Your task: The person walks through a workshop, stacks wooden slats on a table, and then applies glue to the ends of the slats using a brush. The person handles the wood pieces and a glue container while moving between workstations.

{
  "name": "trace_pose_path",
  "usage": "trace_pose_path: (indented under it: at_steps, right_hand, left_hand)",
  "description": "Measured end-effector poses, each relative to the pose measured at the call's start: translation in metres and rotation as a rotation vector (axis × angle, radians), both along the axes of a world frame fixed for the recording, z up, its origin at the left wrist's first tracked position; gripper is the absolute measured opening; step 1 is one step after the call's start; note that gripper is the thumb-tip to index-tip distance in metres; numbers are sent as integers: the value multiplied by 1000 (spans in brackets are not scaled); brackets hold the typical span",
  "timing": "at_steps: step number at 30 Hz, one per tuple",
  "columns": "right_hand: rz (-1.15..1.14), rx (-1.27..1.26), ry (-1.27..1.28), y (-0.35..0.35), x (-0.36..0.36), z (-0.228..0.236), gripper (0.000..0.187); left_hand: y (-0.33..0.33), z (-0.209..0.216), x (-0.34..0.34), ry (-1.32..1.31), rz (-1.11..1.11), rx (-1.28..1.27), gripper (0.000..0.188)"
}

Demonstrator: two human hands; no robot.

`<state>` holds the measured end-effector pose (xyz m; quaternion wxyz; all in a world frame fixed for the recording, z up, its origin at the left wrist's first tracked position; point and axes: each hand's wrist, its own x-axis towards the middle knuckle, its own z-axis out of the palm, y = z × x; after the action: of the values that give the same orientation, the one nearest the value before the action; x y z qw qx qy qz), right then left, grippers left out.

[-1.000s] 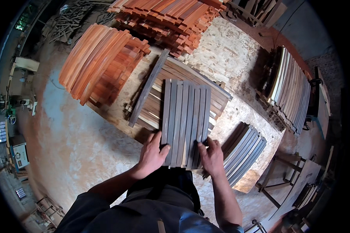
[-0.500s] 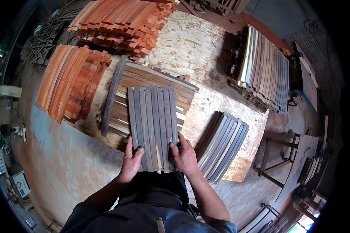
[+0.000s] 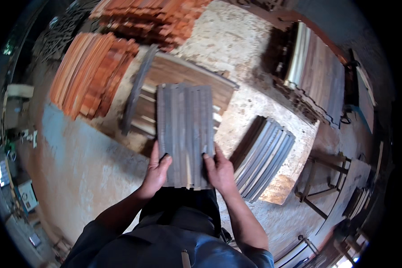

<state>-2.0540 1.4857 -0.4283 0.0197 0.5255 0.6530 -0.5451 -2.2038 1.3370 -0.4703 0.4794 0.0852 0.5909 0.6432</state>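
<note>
From the head camera looking down, a person in a dark blue top is holding a bundle of grey wooden slats [image 3: 184, 134] side by side like a flat panel, out in front of their body. The left hand [image 3: 156, 169] is gripping the bundle's lower left edge, thumb lying on top; the right hand [image 3: 219, 169] is gripping its lower right edge the same way. Under the bundle, a slatted wooden pallet [image 3: 183, 78] is lying on the sawdust-covered floor [image 3: 236, 40]. A second stack of grey slats [image 3: 263, 156] is sitting just to the right. Piles of orange-red boards [image 3: 89, 73] are lying to the left.
</note>
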Motion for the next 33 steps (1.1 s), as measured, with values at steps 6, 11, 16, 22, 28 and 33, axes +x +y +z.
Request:
trace_pose_path:
  at_steps: [6,11,16,22,28,33]
  right_hand:
    - [-194,-104,460,-18,21,-11,54]
    - [-198,-135,485,-23,32,9,57]
    - [-350,-41,432,-42,78,15,58]
    - [-567,105,377,-61,152,25,58]
    - [-759,129,365,-90,205,26,62]
    - [-869,99,400,-106,230,16,59]
  left_hand:
    - [-7,12,27,58,-109,-14,69]
    - [-13,18,34,208,-212,-126,72]
    - [3,47,58,415,-344,-113,75]
    - [34,51,104,422,-571,44,75]
    - [46,46,148,424,-745,135,75]
    - [46,40,171,418,-812,102,76]
